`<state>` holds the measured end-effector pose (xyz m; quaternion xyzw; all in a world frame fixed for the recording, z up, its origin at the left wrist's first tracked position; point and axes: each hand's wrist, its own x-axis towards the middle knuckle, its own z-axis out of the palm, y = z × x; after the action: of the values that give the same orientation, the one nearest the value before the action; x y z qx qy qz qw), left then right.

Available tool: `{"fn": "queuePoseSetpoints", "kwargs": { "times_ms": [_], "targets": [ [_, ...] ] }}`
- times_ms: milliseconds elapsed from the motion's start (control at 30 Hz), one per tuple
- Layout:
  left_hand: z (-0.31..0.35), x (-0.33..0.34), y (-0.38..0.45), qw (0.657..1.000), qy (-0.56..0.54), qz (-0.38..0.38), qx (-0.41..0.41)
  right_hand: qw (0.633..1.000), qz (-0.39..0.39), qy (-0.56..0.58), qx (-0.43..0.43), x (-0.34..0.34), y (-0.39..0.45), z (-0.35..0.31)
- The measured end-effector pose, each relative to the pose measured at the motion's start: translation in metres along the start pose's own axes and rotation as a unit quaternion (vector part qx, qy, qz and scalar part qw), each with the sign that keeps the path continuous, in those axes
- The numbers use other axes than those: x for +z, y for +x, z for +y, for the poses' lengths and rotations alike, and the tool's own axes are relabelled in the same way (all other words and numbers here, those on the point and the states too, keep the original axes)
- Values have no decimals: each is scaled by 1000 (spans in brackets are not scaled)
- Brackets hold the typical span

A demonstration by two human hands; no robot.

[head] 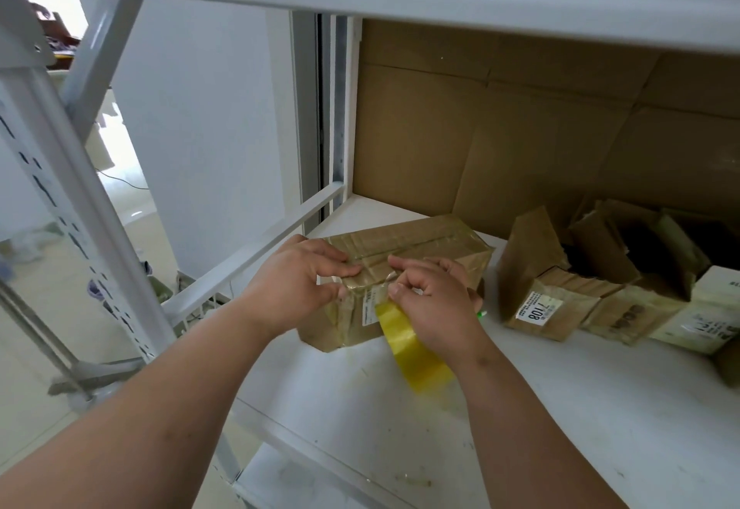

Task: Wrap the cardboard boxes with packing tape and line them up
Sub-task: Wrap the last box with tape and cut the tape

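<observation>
My left hand (308,280) pinches the slick, light taped cardboard box (400,268) at its near edge; my right hand (436,304) grips the yellow tape roll (408,344); I'd hold corners.

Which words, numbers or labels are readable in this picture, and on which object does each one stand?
"7108": white label on the open cardboard box to the right, printed sideways.
Small print above that number: too small to read.
White label on the taped box under the hands: blurred, unreadable.
Dark print on the pale box at far right: blurred, unreadable.
</observation>
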<state>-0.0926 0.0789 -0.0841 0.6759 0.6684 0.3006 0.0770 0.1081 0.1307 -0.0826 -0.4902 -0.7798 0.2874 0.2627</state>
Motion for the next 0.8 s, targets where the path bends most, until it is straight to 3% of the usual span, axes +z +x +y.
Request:
{"fn": "queuePoseSetpoints", "kwargs": {
  "times_ms": [100, 367, 633, 800],
  "targets": [
    [3, -2, -2, 1000, 14, -15, 0, 1000, 2, 19, 5, 0, -2, -1],
    [19, 34, -7, 990, 55, 133, 1, 1000, 2, 19, 9, 1, -6, -3],
    [27, 32, -8, 988, 121, 90, -34, 1000, -12, -27, -7, 1, -8, -11],
    [21, 27, -8, 992, 64, 103, -34, 1000, 28, 5, 4, -8, -12, -1]
  ]
}}
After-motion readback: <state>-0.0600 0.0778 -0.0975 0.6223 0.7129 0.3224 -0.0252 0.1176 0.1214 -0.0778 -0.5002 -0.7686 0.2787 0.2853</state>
